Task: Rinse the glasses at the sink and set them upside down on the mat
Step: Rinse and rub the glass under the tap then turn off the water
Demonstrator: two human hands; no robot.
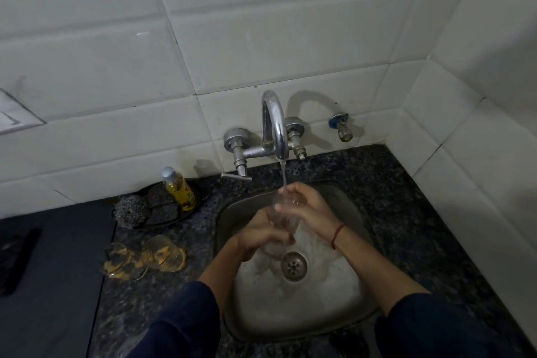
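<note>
Wall: glossy white tiles (pixel 261 38) with bevelled edges, meeting in a corner on the right.
Counter: dark speckled granite (pixel 406 212), polished, wrapped round the basin.
Mat: a flat dark grey sheet (pixel 52 270) left of the counter; nothing upturned on it that I can see.
Sink: a dull steel bowl (pixel 334 314) with rounded corners, wet, a round perforated drain (pixel 294 266) in the middle.
Tap: a curved chrome spout (pixel 274 122) on the wall, a thin stream running straight down.
Waiting glasses: two clear tumblers (pixel 145 259) lying tipped on the granite between mat and sink, amber liquid pooled around them.
Glass in hand: a clear, smooth tumbler (pixel 280 218) held tilted over the basin, its mouth up under the stream.
Left hand: left hand (pixel 258 237) wrapped closed around the lower end of the glass.
Right hand: right hand (pixel 305 202) curled over the rim end, fingers pressed to the wall.
Doing it well: I'd turn the glass so water sweeps the whole inside, and keep both grips firm, since wet glass looks slippery.
Scrubbers: a steel-wool pad (pixel 129 211) and a small yellow bottle (pixel 178 187) on a dark dish.
</note>
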